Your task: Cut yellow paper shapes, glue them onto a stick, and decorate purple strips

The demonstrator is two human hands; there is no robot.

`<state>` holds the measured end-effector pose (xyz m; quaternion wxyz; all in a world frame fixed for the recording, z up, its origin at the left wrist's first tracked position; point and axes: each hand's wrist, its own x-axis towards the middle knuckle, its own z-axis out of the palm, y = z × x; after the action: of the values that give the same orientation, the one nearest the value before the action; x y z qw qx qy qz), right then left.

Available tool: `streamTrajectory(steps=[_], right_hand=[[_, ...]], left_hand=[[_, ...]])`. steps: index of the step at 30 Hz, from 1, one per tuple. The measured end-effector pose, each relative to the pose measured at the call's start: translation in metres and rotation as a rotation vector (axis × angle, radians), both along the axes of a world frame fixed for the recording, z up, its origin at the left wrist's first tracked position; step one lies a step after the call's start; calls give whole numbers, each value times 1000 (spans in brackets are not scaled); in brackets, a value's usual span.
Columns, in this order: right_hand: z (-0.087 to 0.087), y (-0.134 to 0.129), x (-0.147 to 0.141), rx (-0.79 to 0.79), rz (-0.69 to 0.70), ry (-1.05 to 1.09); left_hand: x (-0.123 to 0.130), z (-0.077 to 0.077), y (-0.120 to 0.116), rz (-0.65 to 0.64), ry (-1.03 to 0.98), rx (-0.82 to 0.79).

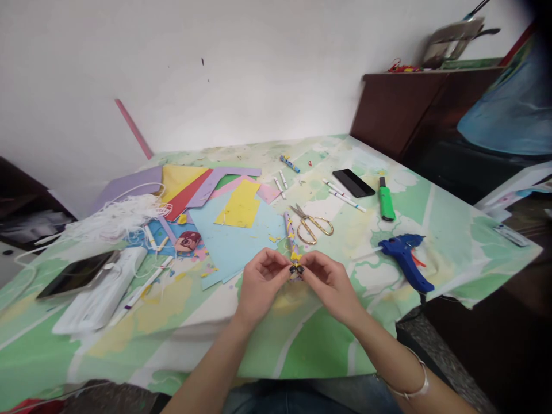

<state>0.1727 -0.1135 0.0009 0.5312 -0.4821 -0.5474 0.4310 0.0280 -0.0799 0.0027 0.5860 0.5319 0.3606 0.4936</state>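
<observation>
Black bow (296,269) between left hand (263,283), right hand (331,282); pot (451,46) atop cabinet (399,109)

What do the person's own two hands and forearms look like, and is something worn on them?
The left hand and right hand wear no gloves. No sleeve covers either visible forearm. A slim, pale, silvery bangle circles the right forearm; none shows on the left.

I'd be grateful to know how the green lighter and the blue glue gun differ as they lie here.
The glue gun is clearly larger than the lighter. The lighter is straight, while the glue gun bends into a handle. The lighter's metal end faces the wall; the glue gun's nozzle points right. Both lie on the patterned tablecloth.
</observation>
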Motion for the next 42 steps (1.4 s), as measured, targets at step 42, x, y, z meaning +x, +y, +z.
streamTrajectory(steps=[42], right_hand=[[-3, -3, -6, 128, -101, -7]], left_hand=[[1, 1, -9, 14, 499, 475]])
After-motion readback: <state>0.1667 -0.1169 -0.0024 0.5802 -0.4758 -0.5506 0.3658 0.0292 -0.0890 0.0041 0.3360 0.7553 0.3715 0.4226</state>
